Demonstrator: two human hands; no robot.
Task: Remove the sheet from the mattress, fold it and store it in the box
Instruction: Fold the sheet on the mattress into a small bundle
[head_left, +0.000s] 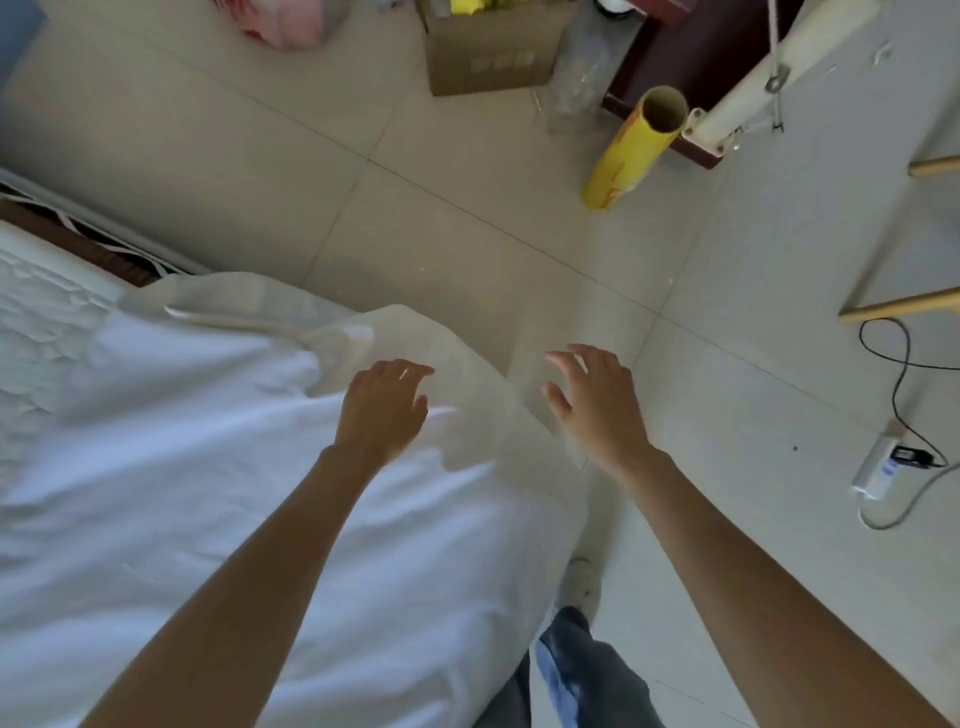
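A white sheet (218, 467) covers the mattress (36, 322) at the lower left and hangs over its corner toward the floor. My left hand (384, 408) hovers over that corner with loosely bent fingers and grips nothing. My right hand (592, 397) is held over the floor just right of the hanging edge, fingers spread, holding nothing. A cardboard box (488, 52) stands on the floor at the top, with yellow things inside.
A yellow cardboard tube (631, 150) leans by a dark cabinet (691, 52) and a white pole (769, 73). A power strip with cables (878, 467) lies at the right. Wooden legs (904, 304) stand at the right edge. A pink bag (285, 21) lies at the top left.
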